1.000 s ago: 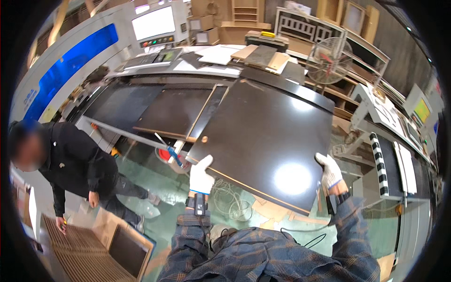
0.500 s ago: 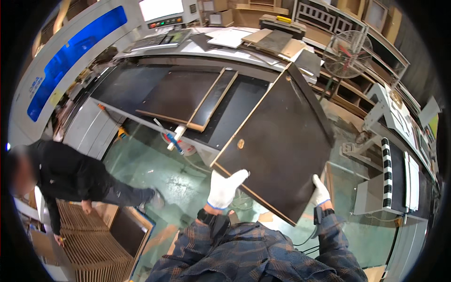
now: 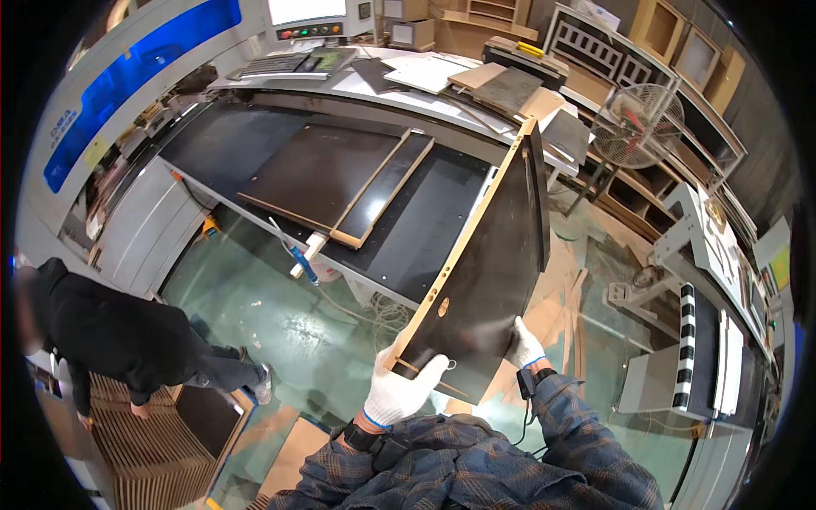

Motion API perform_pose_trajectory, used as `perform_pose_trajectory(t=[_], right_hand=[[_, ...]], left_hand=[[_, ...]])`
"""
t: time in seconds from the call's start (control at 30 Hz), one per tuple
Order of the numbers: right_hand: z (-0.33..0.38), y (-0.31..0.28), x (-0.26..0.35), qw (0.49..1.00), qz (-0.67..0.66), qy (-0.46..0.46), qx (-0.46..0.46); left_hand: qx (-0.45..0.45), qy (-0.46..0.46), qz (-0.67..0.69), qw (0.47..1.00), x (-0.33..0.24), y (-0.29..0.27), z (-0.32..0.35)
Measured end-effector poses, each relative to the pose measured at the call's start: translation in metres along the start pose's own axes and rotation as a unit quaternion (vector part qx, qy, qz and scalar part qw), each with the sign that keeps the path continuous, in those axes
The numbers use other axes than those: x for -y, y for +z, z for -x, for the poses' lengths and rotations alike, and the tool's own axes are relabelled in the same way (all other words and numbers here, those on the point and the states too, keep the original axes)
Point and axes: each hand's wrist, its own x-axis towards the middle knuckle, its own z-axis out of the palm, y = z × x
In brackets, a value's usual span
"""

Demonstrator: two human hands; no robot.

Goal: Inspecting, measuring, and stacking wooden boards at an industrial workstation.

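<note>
A large dark brown board [image 3: 487,280] with a pale wood edge stands tilted on its side in front of me. Round holes show along that edge, and a larger hole sits in the face near the close end. My left hand [image 3: 401,393], in a white glove, is closed round its near left corner, thumb on the face. Against the right side, my gloved right hand [image 3: 527,346] grips the board, with its fingers partly hidden behind it. A dark strip [image 3: 537,200] stands along the board's far right side.
Other dark boards [image 3: 327,170] lie on the black machine table [image 3: 425,255]; a blue air gun [image 3: 303,265] hangs at its front. A person in black [image 3: 119,331] bends over stacked boards [image 3: 157,433] at lower left. A fan [image 3: 637,126] stands at the back right.
The board has turned from nearly flat to steeply tilted, its left edge now raised. My right hand has come left, closer to my left hand. The other person has shifted slightly down and left.
</note>
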Motion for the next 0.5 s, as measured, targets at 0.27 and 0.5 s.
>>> perform_pose_trajectory(t=[0.27,0.5], right_hand=[[-0.02,-0.004,0.04,0.996,0.034,0.029,0.079],[-0.003,-0.015,0.086,0.988,0.042,0.072,0.129]], left_hand=[[-0.095,0.081,0.027,0.992,0.015,0.049,0.027],[-0.244,0.104,0.091,0.96,0.023,0.107,0.062]])
